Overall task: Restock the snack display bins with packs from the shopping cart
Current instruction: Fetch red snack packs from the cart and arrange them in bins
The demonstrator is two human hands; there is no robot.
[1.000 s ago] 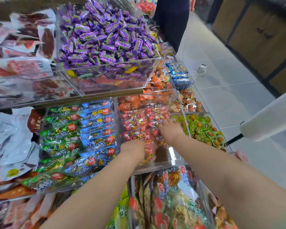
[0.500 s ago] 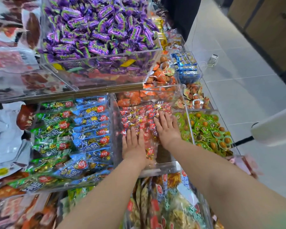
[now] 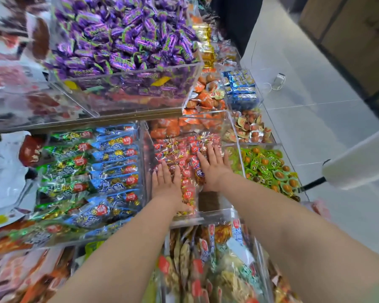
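Both hands lie flat with fingers straight, grasping nothing. The left hand [image 3: 165,182] presses the red snack packs [image 3: 179,149] near the front left corner of the clear bin [image 3: 206,215]. The right hand [image 3: 213,166] presses the same heap further back, by the bin's right wall (a brown patch shows at the front right corner). Blue and green packs [image 3: 109,167] adjoin on the left, green cups [image 3: 265,165] on the right.

No wording reads cleanly. The purple foil candy wrappers [image 3: 127,51] at upper centre carry green lettering (too blurred to spell out). The long blue and green plastic snack packs [image 3: 116,165] at centre left wear round red badges with white characters, illegible, as do the small red-and-clear snack packs [image 3: 179,149] mid-frame.
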